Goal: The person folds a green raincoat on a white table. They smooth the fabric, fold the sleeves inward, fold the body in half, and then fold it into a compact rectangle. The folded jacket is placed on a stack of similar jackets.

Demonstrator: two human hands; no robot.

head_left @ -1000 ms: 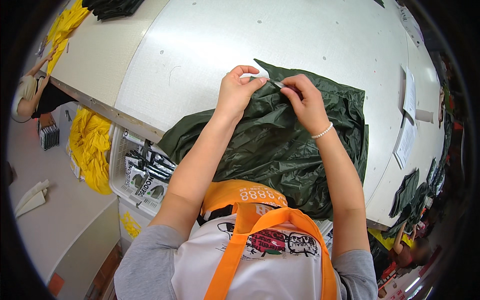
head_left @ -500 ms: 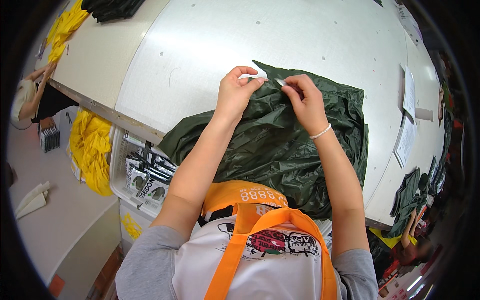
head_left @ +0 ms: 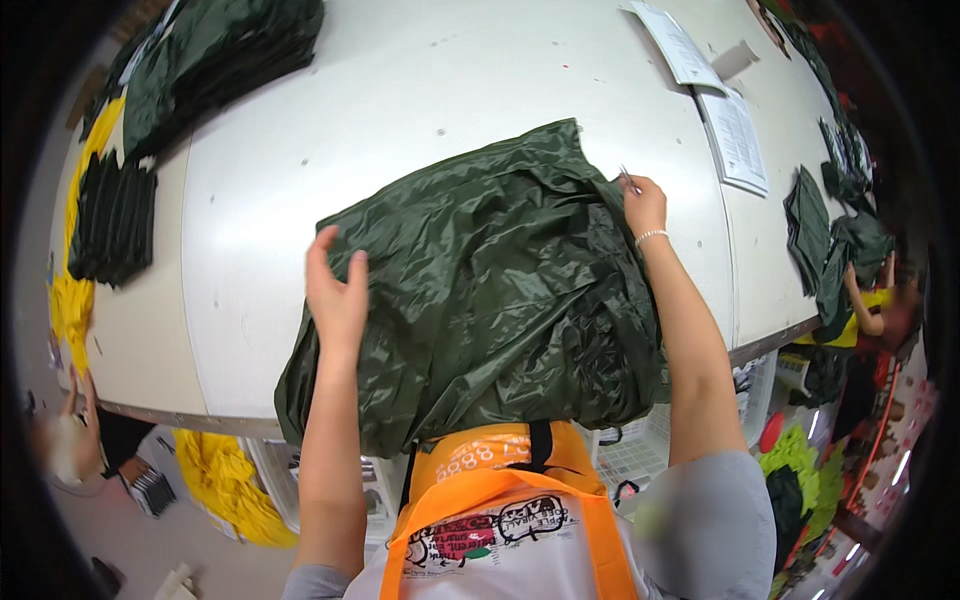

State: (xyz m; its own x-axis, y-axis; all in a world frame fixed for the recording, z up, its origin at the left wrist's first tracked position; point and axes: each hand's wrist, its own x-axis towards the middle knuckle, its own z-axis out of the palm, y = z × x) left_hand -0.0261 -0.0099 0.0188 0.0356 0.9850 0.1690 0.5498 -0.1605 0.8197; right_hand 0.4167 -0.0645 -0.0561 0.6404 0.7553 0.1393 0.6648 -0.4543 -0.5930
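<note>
A dark green, shiny raincoat-like garment [head_left: 470, 290] lies crumpled across the near part of the table and hangs over its edge against my apron. At the garment's left edge my left hand [head_left: 337, 300] is open, thumb and fingers apart, over the fabric near a corner. My right hand [head_left: 645, 207] is closed at the garment's upper right edge. From its fingers stick out the slim metal points of thread snips [head_left: 628, 180]. Whether those fingers also pinch the fabric is hidden.
Folded dark green garments [head_left: 225, 65] are stacked at the far left, with a smaller stack [head_left: 113, 220] nearer. White printed sheets [head_left: 735, 140] lie at the right. Yellow fabric [head_left: 225, 475] hangs beside white baskets [head_left: 640, 455] below the table edge. Co-workers' hands show at both sides.
My hands have moved apart, the left one to the left and nearer, the right one rightward. The garment is spread wider and its top edge lies flatter. The whole view has turned.
</note>
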